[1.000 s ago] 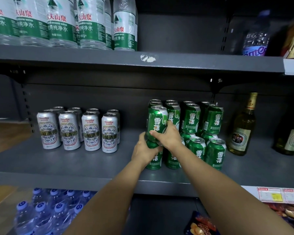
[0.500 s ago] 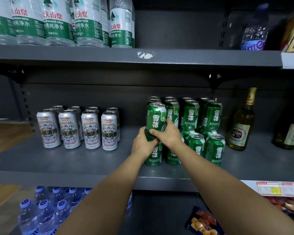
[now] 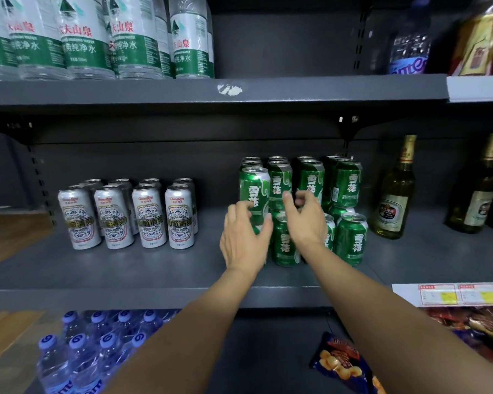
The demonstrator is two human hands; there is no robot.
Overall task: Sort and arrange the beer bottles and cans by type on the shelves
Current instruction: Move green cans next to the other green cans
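Currently both hands sit in front of the stacked green aluminium beer cans [image 3: 302,206] on the dark grey metal middle shelf [image 3: 154,268]. Left hand [image 3: 244,237]: fingers spread and loosely bent, holding nothing, just in front of the front-left upper green can [image 3: 254,191]; contact with it can't be confirmed. Right hand [image 3: 305,220]: fingers loosely curled, also holding nothing, hovering before the second column of the stack.

Green cans stand upright in two tiers, several rows deep, mid-right on the shelf. The upper front-left can sits on a lower can mostly hidden behind the left hand.

Silver-white patterned beer cans [image 3: 128,214] stand upright in a neat block of four columns, left on the same shelf, well apart from the green stack.

Right of the green cans: a pale yellow glass beer bottle with gold foil neck [image 3: 394,191], upright, near the stack, then a darker glass bottle [image 3: 478,189] further right.

Top shelf: clear water bottles with green-white labels [image 3: 97,38]. Below: blue-capped water bottles [image 3: 97,348], a blue snack bag [image 3: 342,362]. Price tags [image 3: 458,294] on the shelf edge at right.
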